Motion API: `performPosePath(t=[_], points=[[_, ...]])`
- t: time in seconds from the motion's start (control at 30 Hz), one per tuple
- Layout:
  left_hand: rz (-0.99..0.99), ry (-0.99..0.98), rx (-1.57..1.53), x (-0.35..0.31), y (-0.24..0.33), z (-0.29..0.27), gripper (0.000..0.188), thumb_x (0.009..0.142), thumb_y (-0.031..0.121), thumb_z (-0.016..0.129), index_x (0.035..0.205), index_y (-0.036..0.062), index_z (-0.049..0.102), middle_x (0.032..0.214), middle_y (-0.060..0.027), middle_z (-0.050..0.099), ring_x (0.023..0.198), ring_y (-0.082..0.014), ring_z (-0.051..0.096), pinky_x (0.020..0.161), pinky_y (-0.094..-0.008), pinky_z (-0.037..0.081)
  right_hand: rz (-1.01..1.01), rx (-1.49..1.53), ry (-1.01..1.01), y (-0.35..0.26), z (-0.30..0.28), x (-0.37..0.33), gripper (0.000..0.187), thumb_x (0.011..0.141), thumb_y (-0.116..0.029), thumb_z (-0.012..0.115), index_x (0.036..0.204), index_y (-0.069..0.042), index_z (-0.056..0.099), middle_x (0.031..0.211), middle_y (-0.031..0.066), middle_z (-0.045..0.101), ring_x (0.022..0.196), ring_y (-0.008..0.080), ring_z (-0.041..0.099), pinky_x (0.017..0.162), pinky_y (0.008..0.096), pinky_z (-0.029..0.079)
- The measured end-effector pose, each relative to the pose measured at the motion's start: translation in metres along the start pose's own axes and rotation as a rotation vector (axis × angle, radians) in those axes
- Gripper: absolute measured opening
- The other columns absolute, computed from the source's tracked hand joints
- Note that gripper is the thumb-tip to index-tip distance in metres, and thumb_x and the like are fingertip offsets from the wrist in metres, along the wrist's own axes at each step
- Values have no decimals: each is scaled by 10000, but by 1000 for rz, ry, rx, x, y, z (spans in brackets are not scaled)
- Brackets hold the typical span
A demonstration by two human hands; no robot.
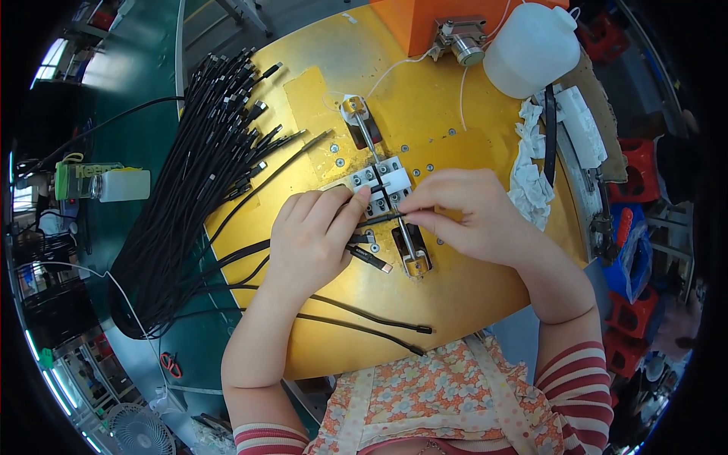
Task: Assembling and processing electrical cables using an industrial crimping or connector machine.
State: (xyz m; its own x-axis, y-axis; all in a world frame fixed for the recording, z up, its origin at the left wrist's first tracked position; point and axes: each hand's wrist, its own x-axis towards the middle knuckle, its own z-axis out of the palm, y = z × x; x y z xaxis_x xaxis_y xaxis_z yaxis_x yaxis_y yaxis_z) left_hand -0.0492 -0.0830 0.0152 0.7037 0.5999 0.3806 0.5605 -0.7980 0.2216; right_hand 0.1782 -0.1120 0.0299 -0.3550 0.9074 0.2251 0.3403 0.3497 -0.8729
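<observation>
My left hand (309,236) is closed around a black cable (381,219) beside a small metal fixture (362,177) with a white block (396,180) on it. Its fingertips touch the fixture's near left side. From under the same hand sticks out a black cable connector (369,258) with a copper-coloured tip. My right hand (478,216) pinches the cable's end between thumb and forefinger, just right of the fixture's near edge. What lies inside that pinch is mostly hidden. Slim metal rods (366,133) run from the fixture to mounts at its far and near sides.
A thick bundle of black cables (186,178) lies at the left over the yellow work plate's (447,292) edge. Two loose cable ends (379,319) rest near the front. Farther right are a white plastic bottle (531,51), crumpled tissue (531,178) and an orange box (413,23).
</observation>
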Motion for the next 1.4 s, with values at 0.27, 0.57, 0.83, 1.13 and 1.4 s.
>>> performPosePath(t=[0.27,0.57,0.83,1.13,1.4], points=[[-85,-3,-92,9,16,-42,372,637,-28,679,1004,34,660,868,-80,615,797,-250,582,710,-340,473,-69,131,113,-8,-1,1,132,750,30,712,870,-21,689,821,95,682,744,192,667,640,273,515],[-291,-127,-580,-6,33,-46,185,756,54,747,910,-2,663,651,-92,543,544,-211,540,492,-292,431,-10,167,-55,-21,-4,-6,147,722,42,729,849,-19,687,808,99,684,739,207,674,640,278,522],[-142,47,-412,-2,23,-22,311,738,-7,718,1042,43,671,779,-81,576,600,-180,572,512,-278,465,-90,86,-36,-4,-4,0,152,727,49,705,866,-10,684,803,107,671,726,229,659,633,299,517],[-137,-113,-60,-2,9,-1,577,627,-73,662,1174,113,650,943,-65,589,772,-211,617,602,-300,510,-224,-228,160,31,9,16,65,766,-18,674,828,-19,654,856,79,602,799,253,591,689,338,482],[-110,-71,-11,-5,7,5,603,603,-81,668,1176,106,646,939,-62,582,781,-227,577,660,-315,501,-129,-173,171,30,13,13,69,787,-47,621,782,-9,679,869,82,551,851,253,558,756,350,478]])
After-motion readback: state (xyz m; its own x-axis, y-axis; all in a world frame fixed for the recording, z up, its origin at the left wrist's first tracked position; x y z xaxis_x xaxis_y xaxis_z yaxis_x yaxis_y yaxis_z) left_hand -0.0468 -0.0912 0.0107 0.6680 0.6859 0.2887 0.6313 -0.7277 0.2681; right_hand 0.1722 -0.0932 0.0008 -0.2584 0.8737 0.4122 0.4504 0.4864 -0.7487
